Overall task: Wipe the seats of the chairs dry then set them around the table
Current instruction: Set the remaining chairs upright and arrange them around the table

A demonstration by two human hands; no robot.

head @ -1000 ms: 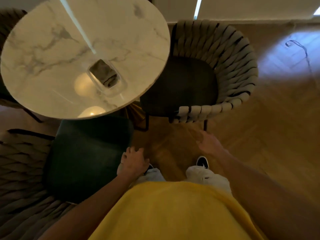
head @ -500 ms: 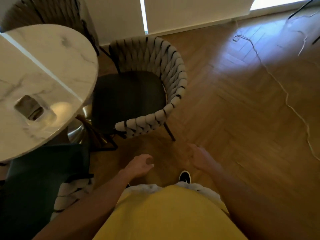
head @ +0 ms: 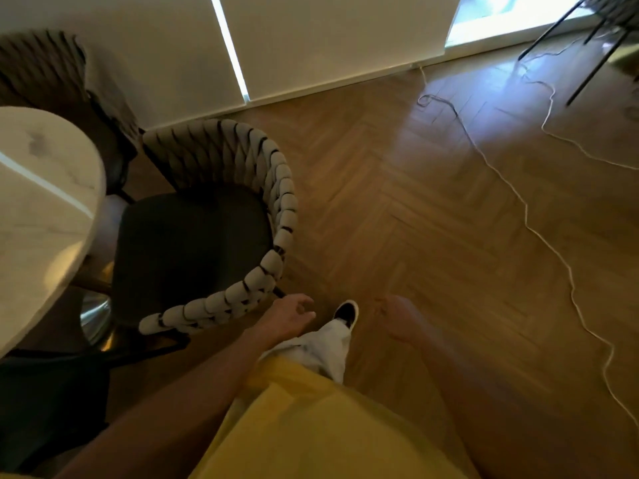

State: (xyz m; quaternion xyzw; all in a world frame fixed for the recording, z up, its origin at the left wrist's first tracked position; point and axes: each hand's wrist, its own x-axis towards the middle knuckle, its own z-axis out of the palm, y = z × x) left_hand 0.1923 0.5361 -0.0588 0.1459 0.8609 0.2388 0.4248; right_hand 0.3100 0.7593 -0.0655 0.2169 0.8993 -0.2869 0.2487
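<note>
floor (head: 432,209): herringbone wood, white cord (head: 525,216) trailing across;
chair (head: 221,236): woven grey back, dark seat, beside marble tabletop (head: 41,209);
left hand (head: 288,314): fingers loosely curled, empty;
right hand (head: 401,319): blurred, fingers relaxed, empty

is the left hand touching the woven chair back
Apart: the head view shows bare floor between the left hand and the woven chair back.

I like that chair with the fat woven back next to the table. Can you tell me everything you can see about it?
The woven chair has a curved back and arms made of thick, pale grey bands plaited over a dark frame, like chunky rope. Its seat is a dark, smooth, rounded cushion with nothing lying on it. Thin dark legs show beneath it. It stands upright on the wooden floor, its open front facing the round marble table. The person's left hand hovers near its arm, not touching.
</note>
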